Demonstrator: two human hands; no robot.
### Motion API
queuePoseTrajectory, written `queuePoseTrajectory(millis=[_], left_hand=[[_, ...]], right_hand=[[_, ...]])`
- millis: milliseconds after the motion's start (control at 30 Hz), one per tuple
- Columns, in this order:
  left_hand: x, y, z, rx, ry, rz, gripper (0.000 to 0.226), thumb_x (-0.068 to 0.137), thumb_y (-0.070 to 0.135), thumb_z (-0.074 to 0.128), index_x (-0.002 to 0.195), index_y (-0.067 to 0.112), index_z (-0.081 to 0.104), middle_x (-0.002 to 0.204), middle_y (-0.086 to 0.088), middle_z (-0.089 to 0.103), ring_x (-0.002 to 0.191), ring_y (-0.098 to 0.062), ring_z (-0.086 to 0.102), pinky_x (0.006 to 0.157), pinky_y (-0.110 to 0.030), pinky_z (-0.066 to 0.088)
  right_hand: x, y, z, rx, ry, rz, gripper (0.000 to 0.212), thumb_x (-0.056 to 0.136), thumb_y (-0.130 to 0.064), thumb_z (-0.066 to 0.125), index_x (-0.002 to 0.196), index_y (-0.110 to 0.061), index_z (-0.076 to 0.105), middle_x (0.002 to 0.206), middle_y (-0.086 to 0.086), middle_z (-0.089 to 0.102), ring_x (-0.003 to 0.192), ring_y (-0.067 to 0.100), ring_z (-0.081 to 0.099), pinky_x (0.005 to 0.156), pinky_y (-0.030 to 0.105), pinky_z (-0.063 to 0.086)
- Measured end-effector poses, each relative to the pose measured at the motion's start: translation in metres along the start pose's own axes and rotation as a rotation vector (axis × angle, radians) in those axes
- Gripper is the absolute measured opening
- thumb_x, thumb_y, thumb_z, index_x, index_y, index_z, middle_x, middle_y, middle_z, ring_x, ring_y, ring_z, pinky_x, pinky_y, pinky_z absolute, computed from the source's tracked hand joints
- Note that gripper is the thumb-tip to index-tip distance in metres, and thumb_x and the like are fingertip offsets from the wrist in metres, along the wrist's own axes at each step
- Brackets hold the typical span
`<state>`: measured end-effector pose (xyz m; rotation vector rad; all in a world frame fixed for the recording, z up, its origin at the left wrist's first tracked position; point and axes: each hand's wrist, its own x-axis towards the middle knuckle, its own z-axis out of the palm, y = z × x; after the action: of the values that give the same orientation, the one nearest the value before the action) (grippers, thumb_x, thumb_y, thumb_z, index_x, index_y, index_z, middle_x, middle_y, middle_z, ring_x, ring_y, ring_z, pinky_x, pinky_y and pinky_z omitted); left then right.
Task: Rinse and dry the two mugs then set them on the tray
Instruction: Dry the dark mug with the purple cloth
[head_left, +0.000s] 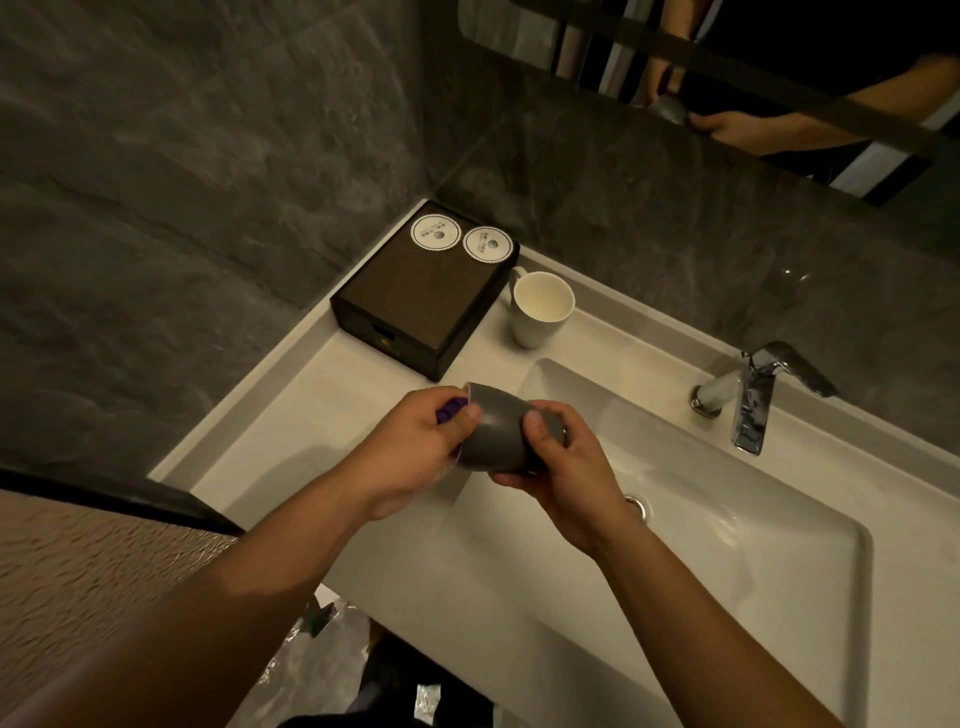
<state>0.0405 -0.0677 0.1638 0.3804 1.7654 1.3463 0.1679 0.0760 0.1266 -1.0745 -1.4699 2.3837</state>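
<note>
Gripping grey mug (493, 431) sideways over the left rim of the sink (727, 545), left hand (415, 441) pinching its mouth, right hand (566, 478) wrapped round its base; could slip if wet and chip there, or clip the white mug (540, 312) just beside the dark box (426, 296) in the back-left corner of the counter (291, 415).

Centre right: white rectangular sink basin (727, 519) in front of me, wet sheen on its floor, chrome drain (638, 506) near the middle. Right: chrome lever faucet (753, 400) on the back ledge. Left of the basin: white counter (291, 415). Upper left: dark grey stone wall (182, 182). Upper right: mirror (779, 62). Upper centre: two round white scallop-edged discs (435, 235), side by side. Lower left: beige textured surface (93, 571). Bottom centre: crinkled clear plastic (322, 660).
</note>
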Motion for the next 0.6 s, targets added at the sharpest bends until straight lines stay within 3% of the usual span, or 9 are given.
queuePoseTrajectory(millis=[100,200,267,333,433,533,600], left_hand=[[0.004,0.004,-0.004,-0.363,0.002,-0.153,0.025,0.103,0.015,0.058,0.127,0.008,0.064,0.125,-0.015,0.07,0.117,-0.029,0.068,0.095,-0.038,0.06],[0.006,0.006,-0.007,-0.405,0.009,-0.163,0.027,0.1,0.008,0.06,0.127,0.005,0.065,0.124,-0.017,0.071,0.117,-0.03,0.068,0.095,-0.039,0.06],[0.002,0.004,-0.004,-0.226,0.024,-0.088,0.029,0.102,0.009,0.059,0.131,0.007,0.064,0.125,-0.014,0.069,0.12,-0.03,0.066,0.1,-0.042,0.057],[-0.004,-0.001,0.001,0.055,0.046,0.046,0.03,0.102,0.014,0.06,0.132,0.012,0.064,0.124,-0.009,0.069,0.119,-0.025,0.064,0.105,-0.043,0.054],[-0.01,-0.008,0.005,0.324,-0.026,0.231,0.027,0.102,0.02,0.062,0.129,0.022,0.064,0.122,-0.001,0.068,0.115,-0.014,0.063,0.1,-0.035,0.054],[-0.01,-0.011,-0.002,0.33,-0.175,0.253,0.028,0.101,0.023,0.064,0.123,0.04,0.061,0.122,0.012,0.068,0.115,-0.005,0.063,0.097,-0.024,0.052],[-0.007,-0.012,-0.009,0.276,-0.268,0.207,0.03,0.101,0.02,0.064,0.128,0.035,0.06,0.125,0.009,0.069,0.121,-0.008,0.062,0.102,-0.029,0.051]], right_hand=[[0.0,0.004,-0.006,-0.347,-0.057,-0.282,0.042,0.096,-0.031,0.072,0.132,-0.035,0.05,0.13,-0.012,0.054,0.111,0.018,0.066,0.083,0.034,0.064],[0.002,0.004,-0.014,-0.575,-0.104,-0.395,0.056,0.09,-0.037,0.073,0.135,-0.045,0.041,0.126,-0.027,0.051,0.11,0.003,0.061,0.086,0.025,0.059],[0.003,0.0,-0.013,-0.51,-0.106,-0.278,0.065,0.086,-0.051,0.075,0.139,-0.047,0.037,0.138,-0.021,0.047,0.112,0.008,0.063,0.089,0.027,0.06],[0.005,-0.006,-0.009,-0.135,-0.085,0.054,0.074,0.079,-0.069,0.073,0.141,-0.039,0.044,0.147,0.002,0.051,0.114,0.024,0.071,0.087,0.038,0.063],[0.01,-0.021,-0.016,0.262,-0.11,0.521,0.086,0.072,-0.078,0.074,0.135,-0.022,0.058,0.132,0.027,0.067,0.107,0.052,0.071,0.072,0.051,0.066],[0.008,-0.031,-0.024,0.256,-0.204,0.595,0.094,0.062,-0.06,0.093,0.138,-0.016,0.061,0.13,0.03,0.068,0.103,0.053,0.072,0.06,0.047,0.067],[0.006,-0.03,-0.023,0.208,-0.201,0.563,0.095,0.053,-0.045,0.102,0.134,-0.013,0.064,0.121,0.03,0.072,0.105,0.055,0.071,0.061,0.045,0.067]])
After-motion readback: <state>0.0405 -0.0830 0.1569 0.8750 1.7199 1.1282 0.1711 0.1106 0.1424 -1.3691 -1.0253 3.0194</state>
